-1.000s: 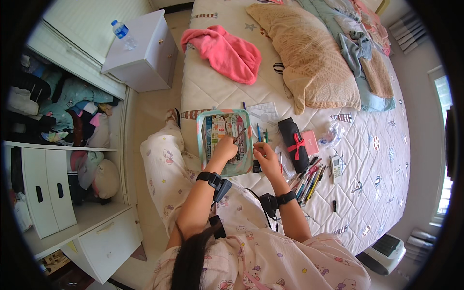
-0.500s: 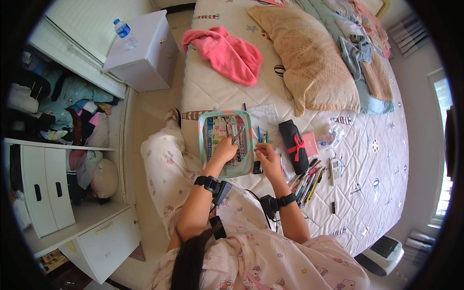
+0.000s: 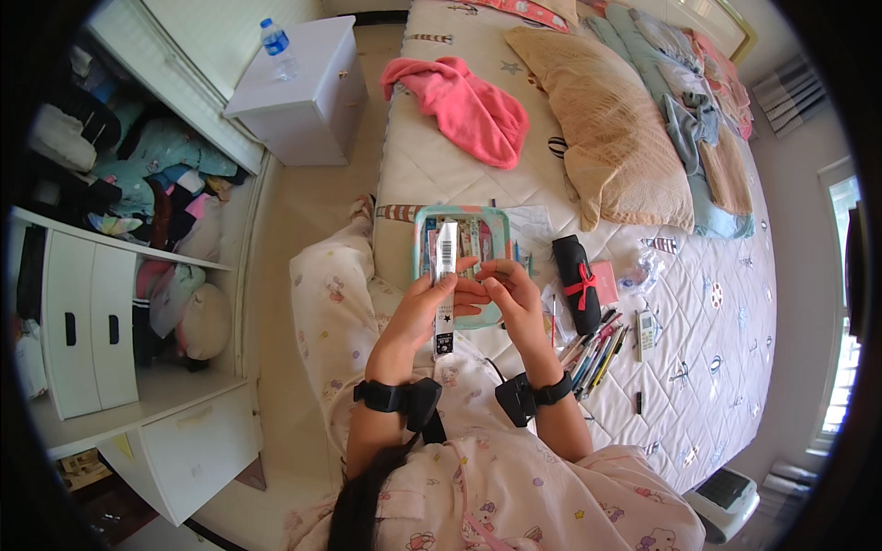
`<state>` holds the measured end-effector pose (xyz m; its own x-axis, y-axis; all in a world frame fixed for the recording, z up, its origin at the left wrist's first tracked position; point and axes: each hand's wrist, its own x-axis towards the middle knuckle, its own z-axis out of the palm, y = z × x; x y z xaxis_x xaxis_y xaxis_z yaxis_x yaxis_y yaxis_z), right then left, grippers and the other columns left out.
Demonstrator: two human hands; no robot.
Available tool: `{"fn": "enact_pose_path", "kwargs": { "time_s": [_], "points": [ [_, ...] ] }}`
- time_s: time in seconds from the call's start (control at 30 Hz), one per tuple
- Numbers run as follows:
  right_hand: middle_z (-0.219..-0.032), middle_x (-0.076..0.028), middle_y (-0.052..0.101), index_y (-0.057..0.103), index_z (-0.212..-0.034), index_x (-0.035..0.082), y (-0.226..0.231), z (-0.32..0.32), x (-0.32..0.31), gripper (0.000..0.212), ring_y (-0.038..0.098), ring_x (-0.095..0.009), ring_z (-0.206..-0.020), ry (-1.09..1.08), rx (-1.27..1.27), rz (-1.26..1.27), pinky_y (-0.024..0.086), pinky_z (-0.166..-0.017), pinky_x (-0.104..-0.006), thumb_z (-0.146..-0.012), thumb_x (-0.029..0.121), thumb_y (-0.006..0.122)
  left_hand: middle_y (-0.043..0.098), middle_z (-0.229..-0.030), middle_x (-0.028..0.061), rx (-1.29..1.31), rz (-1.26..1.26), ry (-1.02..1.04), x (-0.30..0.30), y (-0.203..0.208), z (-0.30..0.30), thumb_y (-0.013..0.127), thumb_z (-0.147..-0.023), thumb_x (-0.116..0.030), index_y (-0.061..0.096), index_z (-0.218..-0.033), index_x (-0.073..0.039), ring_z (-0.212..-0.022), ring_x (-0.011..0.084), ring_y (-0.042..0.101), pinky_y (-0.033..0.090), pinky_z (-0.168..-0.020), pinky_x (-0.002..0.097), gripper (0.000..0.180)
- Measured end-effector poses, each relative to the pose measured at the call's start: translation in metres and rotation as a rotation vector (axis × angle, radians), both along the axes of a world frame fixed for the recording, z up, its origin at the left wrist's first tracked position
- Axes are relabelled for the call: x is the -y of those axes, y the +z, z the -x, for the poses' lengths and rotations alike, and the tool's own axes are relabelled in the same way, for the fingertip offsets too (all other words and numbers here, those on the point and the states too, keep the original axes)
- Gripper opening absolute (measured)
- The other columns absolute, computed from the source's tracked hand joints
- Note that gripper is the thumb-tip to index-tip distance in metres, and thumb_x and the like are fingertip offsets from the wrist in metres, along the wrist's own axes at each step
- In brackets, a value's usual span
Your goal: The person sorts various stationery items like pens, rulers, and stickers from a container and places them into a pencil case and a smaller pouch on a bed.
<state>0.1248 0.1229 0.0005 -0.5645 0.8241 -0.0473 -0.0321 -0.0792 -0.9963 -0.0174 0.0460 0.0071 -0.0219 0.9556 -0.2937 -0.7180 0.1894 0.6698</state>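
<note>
My left hand point(image 3: 427, 308) is closed around a long, narrow white packet point(image 3: 446, 241) with a barcode and a dark lower end, held upright over my lap. Close beside it, my right hand point(image 3: 514, 298) has its fingers curled together; anything between them is too small to make out. Below and beyond both hands sits a teal-rimmed plastic basket point(image 3: 503, 223), in which several slim packets point(image 3: 473, 231) stand or lie in a row. The hands hide part of its near side.
Right of the basket lie a black roll-up case point(image 3: 575, 285) with a red ribbon, a pink box point(image 3: 603, 282), several pens point(image 3: 602, 358), a remote control point(image 3: 647, 335) and crumpled clear plastic point(image 3: 643, 271). Farther off are a pink cloth point(image 3: 469, 110) and a beige pillow point(image 3: 625, 138).
My left hand has come up out of the basket toward me, now with the white packet in it. My right hand has moved in beside it. The view has shifted slightly.
</note>
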Motion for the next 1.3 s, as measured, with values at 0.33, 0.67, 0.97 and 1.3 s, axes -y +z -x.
{"fn": "enact_pose_path", "kwargs": {
  "time_s": [0.33,0.67,0.97,1.3],
  "points": [
    [-0.054,0.008,0.034,0.060,-0.085,-0.001,0.006,0.037,0.021,0.020,0.029,-0.002,-0.052,0.058,0.198,-0.072,0.024,-0.045,-0.0198,-0.074,0.013,0.068,0.059,-0.099,0.0156,-0.116,0.002,-0.043,0.049,0.004,0.010,0.047,-0.089,-0.018,0.046,-0.112,0.005,-0.086,0.0269,0.062,0.053,-0.075,0.0371,0.033],
    [-0.079,-0.011,0.062,0.052,-0.094,-0.001,0.042,0.018,0.020,0.013,0.059,-0.015,-0.073,0.097,-0.277,0.056,0.045,-0.071,-0.0270,-0.082,0.003,0.052,0.060,-0.093,0.0057,-0.313,0.133,0.343,0.069,-0.023,0.026,0.045,-0.090,-0.034,0.056,-0.103,-0.002,-0.074,0.0102,0.055,0.039,-0.064,0.0197,0.036],
    [-0.086,-0.011,0.064,0.061,-0.089,-0.004,0.041,-0.003,0.039,0.028,0.059,-0.018,-0.084,0.283,0.156,-0.143,0.043,-0.080,-0.0290,-0.089,0.020,0.046,0.053,-0.069,-0.0019,-0.256,0.067,0.229,0.064,-0.006,0.017,0.050,-0.087,-0.029,0.058,-0.093,-0.003,-0.048,0.0019,0.035,0.022,-0.042,0.0173,0.028],
    [-0.080,-0.008,0.062,0.057,-0.085,-0.001,0.005,0.010,0.048,0.010,0.060,-0.016,-0.072,0.178,0.188,-0.265,0.048,-0.067,-0.0258,-0.076,0.000,0.061,0.056,-0.073,-0.0006,-0.497,0.111,0.211,0.057,-0.028,0.002,0.061,-0.079,-0.013,0.060,-0.086,-0.001,-0.065,0.0049,0.048,0.037,-0.059,0.0188,0.013]
  ]
}}
